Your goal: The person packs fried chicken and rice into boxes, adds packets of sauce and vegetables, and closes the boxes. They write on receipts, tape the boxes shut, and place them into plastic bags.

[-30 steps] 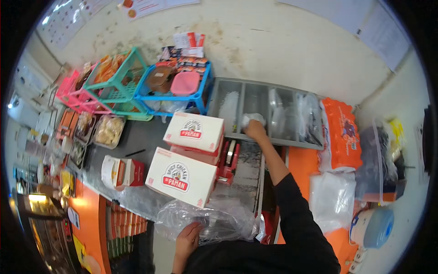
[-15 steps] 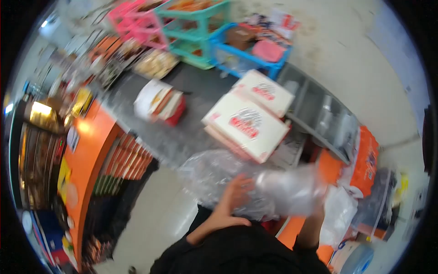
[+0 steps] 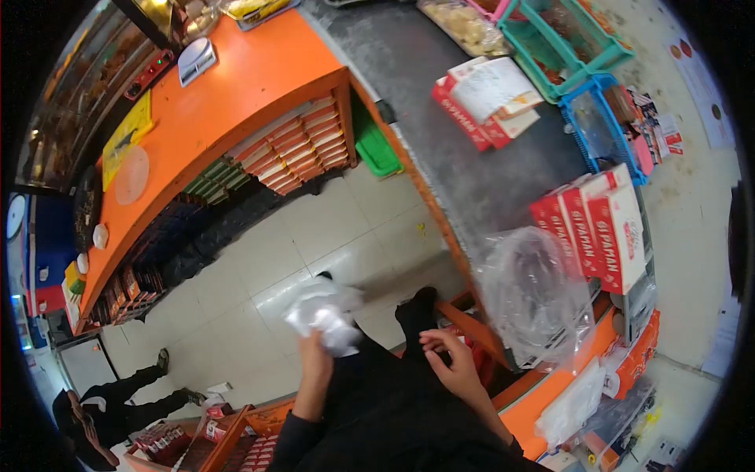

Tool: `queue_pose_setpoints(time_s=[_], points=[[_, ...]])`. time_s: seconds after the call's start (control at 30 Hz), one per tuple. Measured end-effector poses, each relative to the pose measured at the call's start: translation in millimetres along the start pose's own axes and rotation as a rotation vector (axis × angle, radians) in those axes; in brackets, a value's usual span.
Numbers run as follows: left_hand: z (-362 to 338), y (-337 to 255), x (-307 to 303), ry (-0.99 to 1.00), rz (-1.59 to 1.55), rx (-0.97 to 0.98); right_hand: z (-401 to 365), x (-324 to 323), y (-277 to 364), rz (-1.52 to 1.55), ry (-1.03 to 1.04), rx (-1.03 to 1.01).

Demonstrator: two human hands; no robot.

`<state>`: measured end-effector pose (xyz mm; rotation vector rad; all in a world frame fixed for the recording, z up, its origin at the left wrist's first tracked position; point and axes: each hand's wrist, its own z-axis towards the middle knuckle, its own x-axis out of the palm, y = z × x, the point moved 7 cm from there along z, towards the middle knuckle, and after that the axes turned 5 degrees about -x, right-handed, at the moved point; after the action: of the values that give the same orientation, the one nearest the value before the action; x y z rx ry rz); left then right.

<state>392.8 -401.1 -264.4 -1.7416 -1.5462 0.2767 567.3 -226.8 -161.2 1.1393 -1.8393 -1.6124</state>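
Observation:
My left hand (image 3: 314, 366) holds a crumpled, shiny clear plastic bundle (image 3: 329, 311) above the floor. What the bundle consists of is too blurred to tell. To its right, my right hand (image 3: 452, 366) is empty, with its fingers apart and slightly bent. A large clear plastic bag (image 3: 531, 295) lies at the near end of the dark counter (image 3: 487, 189), up and right of my right hand. Red and white boxes (image 3: 586, 228) stand just behind the bag. Farther along the counter are more such boxes (image 3: 480, 102) with white paper on top.
An orange counter (image 3: 228, 63) with stacked boxes beneath curves along the left. Blue (image 3: 598, 118) and green baskets (image 3: 550, 47) line the dark counter's back edge. Another person (image 3: 118, 405) is at the lower left. An orange shelf edge (image 3: 550, 393) lies right of my right hand.
The view has swung left, towards the floor. The blurred clear plastic by my right hand is now in my left hand. My right hand is empty, and the big bag lies farther to the right.

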Motion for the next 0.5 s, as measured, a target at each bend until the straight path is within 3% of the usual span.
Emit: queue_pose_setpoints(time_s=[0.1, 0.17, 0.23, 0.3, 0.37, 0.43, 0.5], points=[[33.3, -43.9, -99.2, -0.328, -0.048, 0.097, 24.3, 73.7, -63.9, -0.024, -0.013, 0.145], [54.4, -39.9, -191.6, -0.38, -0.049, 0.02, 33.0, 114.9, -107.9, 0.046, 0.04, 0.329], [62.3, -42.4, -252.9, -0.431, -0.07, -0.029, 46.8, 133.3, -155.7, 0.061, 0.014, 0.353], [66.2, -60.5, -270.3, -0.489, 0.014, 0.045, 63.1, 134.9, -218.3, 0.214, -0.084, 0.566], [86.1, -39.2, -312.5, -0.622, -0.053, -0.027, 85.2, 122.2, -292.6, 0.31, -0.233, 0.782], [114.2, -26.3, -316.7, -0.548, 0.015, -0.095, 116.7, 100.4, -369.3, 0.344, -0.448, 0.858], [158.5, 13.3, -348.6, -0.592, -0.027, -0.085, 157.6, 74.5, -451.6, 0.29, -0.53, 0.876]])
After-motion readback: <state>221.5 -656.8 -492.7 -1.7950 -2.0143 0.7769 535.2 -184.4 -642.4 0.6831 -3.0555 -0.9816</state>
